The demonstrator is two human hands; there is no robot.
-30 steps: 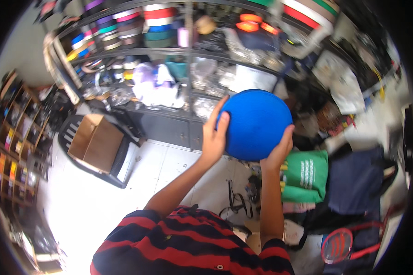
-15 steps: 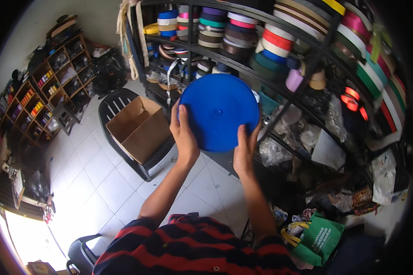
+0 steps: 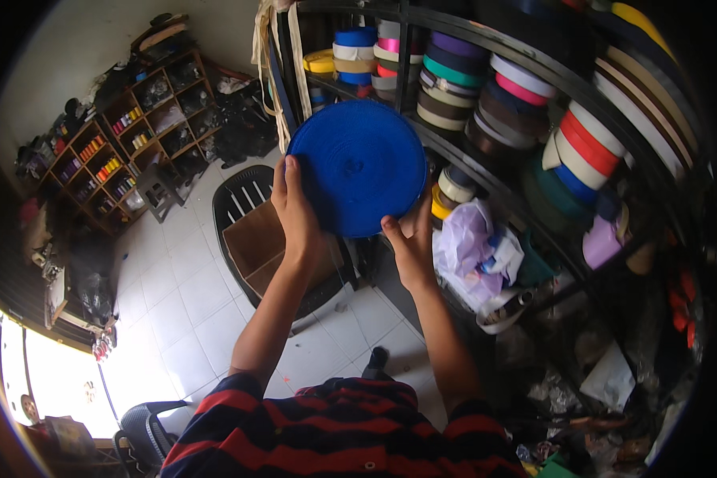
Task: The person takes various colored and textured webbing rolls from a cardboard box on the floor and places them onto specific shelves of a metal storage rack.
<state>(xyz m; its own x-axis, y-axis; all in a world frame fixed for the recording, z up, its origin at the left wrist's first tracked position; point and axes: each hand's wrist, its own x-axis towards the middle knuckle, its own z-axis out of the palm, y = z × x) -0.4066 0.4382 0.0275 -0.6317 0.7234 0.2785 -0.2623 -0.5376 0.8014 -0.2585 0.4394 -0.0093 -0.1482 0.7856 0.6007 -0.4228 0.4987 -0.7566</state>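
A person's left hand and right hand clasp a round blue roll from either side, holding it raised between them. Beside the left hand, a cardboard box sits on a black chair; right of the right hand is crumpled lilac plastic.

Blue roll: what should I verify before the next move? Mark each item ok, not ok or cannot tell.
1. Left hand on the left edge of the blue roll: ok.
2. Right hand on its lower right edge: ok.
3. Visible face wound, with no loose end showing: ok.
4. Fingers' grip behind the roll: cannot tell, mostly hidden.
5. Clear view of the cardboard box: not ok, the left arm hides part of it.
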